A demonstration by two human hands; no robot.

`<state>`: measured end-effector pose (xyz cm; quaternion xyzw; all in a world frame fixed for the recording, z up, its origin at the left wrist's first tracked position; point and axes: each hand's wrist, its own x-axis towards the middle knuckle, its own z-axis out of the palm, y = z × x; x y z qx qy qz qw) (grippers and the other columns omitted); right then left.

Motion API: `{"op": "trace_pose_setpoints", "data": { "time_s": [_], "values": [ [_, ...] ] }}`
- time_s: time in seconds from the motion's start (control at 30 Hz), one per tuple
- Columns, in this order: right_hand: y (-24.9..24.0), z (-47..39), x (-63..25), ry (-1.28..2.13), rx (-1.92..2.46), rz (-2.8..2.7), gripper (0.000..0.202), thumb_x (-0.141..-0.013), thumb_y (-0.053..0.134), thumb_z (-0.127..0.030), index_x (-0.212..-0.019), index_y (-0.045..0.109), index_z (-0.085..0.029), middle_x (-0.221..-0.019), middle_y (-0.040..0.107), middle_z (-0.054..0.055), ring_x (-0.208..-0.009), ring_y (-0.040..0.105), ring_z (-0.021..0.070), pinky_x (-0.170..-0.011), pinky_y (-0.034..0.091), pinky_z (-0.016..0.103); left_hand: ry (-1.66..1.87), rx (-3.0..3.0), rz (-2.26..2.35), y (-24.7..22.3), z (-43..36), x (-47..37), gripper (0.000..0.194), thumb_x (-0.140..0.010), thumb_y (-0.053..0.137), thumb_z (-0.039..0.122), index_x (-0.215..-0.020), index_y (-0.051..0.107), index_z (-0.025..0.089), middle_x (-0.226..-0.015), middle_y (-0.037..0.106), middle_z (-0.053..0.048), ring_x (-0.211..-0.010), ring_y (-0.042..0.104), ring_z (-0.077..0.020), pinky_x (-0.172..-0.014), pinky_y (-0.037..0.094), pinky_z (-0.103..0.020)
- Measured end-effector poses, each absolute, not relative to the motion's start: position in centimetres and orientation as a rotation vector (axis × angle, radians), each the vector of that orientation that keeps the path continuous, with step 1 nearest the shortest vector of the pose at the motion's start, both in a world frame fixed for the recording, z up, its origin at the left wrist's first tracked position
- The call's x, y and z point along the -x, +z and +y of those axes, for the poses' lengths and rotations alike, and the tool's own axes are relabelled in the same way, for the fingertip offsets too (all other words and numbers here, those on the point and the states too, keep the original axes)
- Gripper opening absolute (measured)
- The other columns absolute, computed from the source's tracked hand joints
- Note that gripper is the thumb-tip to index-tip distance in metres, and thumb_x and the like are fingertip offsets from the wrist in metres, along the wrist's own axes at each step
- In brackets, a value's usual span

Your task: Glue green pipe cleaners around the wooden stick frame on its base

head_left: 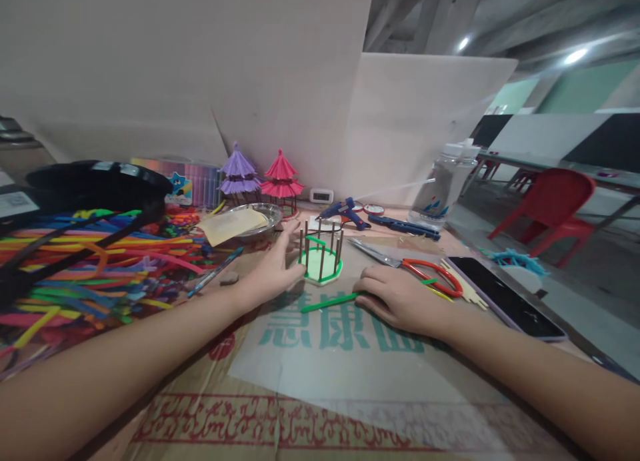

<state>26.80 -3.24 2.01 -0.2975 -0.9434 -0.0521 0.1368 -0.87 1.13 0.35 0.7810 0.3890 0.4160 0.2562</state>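
My left hand [273,268] is beside a small model base [320,273], thumb and fingers apart at its left edge; whether the thumb touches it I cannot tell. The base has a pale floor, a green edging and several upright brown posts. A short green piece [316,240] lies across among the posts. My right hand [395,298] rests low over the work sheet, its fingers curled over a green pipe cleaner [327,303] that sticks out on the left. Orange-handled scissors [433,274] lie just beyond this hand.
Colourful pipe cleaners [100,261] heap on the left under a black strap-like item [100,184]. Purple [239,171] and pink [281,174] pagoda models stand behind, near a glue gun [345,211]. A phone [505,294] and a water bottle [443,188] are on the right.
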Motion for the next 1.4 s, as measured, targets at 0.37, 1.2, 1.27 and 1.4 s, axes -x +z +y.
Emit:
{"op": "trace_pose_setpoints", "data": {
  "time_s": [0.37, 1.2, 1.27, 1.4],
  "values": [
    [2.1, -3.4, -26.7, -0.246, 0.833, -2.721, 0.025, -0.102, 0.045, -0.030, -0.099, 0.064, -0.015, -0.086, 0.064, 0.008, -0.077, 0.057, 0.0190, -0.068, 0.045, 0.031, 0.947, -2.245, 1.057, 0.3, 1.1, 0.6, 0.067, -0.082, 0.070, 0.040, -0.139, 0.043, 0.019, -0.117, 0.063, -0.009, -0.107, 0.061, -0.0249, -0.094, 0.049, -0.038],
    [6.4, -2.8, -23.0, -0.326, 0.724, -2.330, 0.038, -0.091, 0.053, -0.010, -0.126, 0.053, -0.025, -0.135, 0.055, 0.013, -0.129, 0.049, 0.0287, -0.110, 0.036, 0.058, 0.930, -2.277, 0.967, 0.5, 1.2, 0.3, 0.066, -0.078, 0.076, 0.030, -0.136, 0.047, 0.022, -0.130, 0.061, -0.010, -0.115, 0.059, -0.0290, -0.096, 0.049, -0.040],
    [6.3, -2.8, -23.0, -0.324, 0.736, -2.347, 0.038, -0.091, 0.053, -0.011, -0.126, 0.052, -0.027, -0.138, 0.053, 0.013, -0.131, 0.048, 0.0293, -0.111, 0.034, 0.060, 0.932, -2.283, 0.977, 0.4, 1.2, 0.3, 0.065, -0.079, 0.075, 0.031, -0.136, 0.047, 0.021, -0.130, 0.061, -0.010, -0.114, 0.059, -0.0292, -0.096, 0.049, -0.040],
    [5.9, -2.9, -22.6, -0.321, 0.766, -2.388, 0.041, -0.090, 0.053, -0.011, -0.128, 0.051, -0.026, -0.143, 0.048, 0.014, -0.136, 0.043, 0.0302, -0.113, 0.032, 0.060, 0.945, -2.316, 0.959, 0.3, 1.3, 0.4, 0.067, -0.079, 0.076, 0.033, -0.138, 0.046, 0.021, -0.134, 0.059, -0.012, -0.119, 0.057, -0.0296, -0.101, 0.046, -0.041]
  ]
}}
